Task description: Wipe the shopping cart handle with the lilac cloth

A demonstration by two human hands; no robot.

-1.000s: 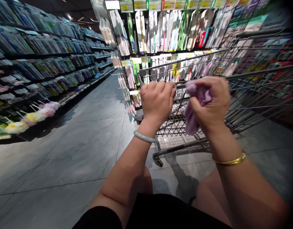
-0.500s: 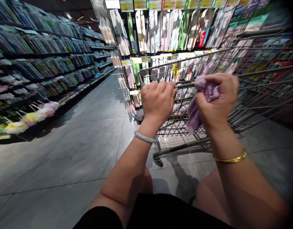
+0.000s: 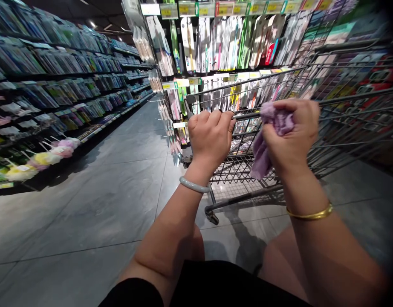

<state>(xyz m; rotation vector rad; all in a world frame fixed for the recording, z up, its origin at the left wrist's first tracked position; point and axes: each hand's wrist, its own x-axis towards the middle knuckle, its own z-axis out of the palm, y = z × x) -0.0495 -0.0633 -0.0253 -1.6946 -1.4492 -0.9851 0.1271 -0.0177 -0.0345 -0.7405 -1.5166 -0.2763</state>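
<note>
My left hand (image 3: pixel 211 135) is wrapped round the dark handle bar (image 3: pixel 247 116) of a wire shopping cart (image 3: pixel 247 170), its fingers closed over the top. To its right, my right hand (image 3: pixel 295 132) clutches a bunched purple cloth (image 3: pixel 262 157) at the same bar; part of the cloth hangs below the thumb. Whether the right fingers also touch the bar is hidden by the cloth. A grey bangle (image 3: pixel 194 186) circles the left wrist, and a gold bangle (image 3: pixel 310 214) the right.
Behind the cart stands a rack of packaged toothbrushes (image 3: pixel 222 42). Long shelves of hanging packs (image 3: pixel 62 55) line the left side, with pastel puffs (image 3: pixel 43 158) at their lower end. A caster wheel (image 3: pixel 212 216) rests on the grey tiled floor (image 3: pixel 119 192).
</note>
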